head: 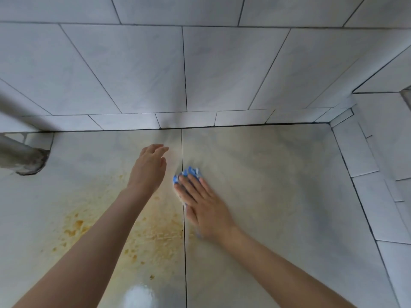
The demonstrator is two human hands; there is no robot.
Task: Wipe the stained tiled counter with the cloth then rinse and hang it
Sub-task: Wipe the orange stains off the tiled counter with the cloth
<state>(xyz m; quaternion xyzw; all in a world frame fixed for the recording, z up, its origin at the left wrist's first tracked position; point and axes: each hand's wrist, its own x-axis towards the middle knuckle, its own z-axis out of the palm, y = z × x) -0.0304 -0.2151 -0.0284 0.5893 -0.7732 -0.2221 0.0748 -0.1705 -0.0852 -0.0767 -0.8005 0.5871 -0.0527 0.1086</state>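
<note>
Blue cloth (189, 172) looks soft and light, bunched on the table (278, 174) beside the orange stains (153, 236) under the right hand (204, 205), fingers (188, 185) flat and slightly spread, so palm-down pressure seems plenty; left hand (149, 167) hangs loose, empty.

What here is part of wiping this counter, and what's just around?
For the job:
- cloth
- right hand, pressed flat on the cloth
- counter
- stains

Just there:
- pipe
- wall
- left hand, holding nothing
</note>
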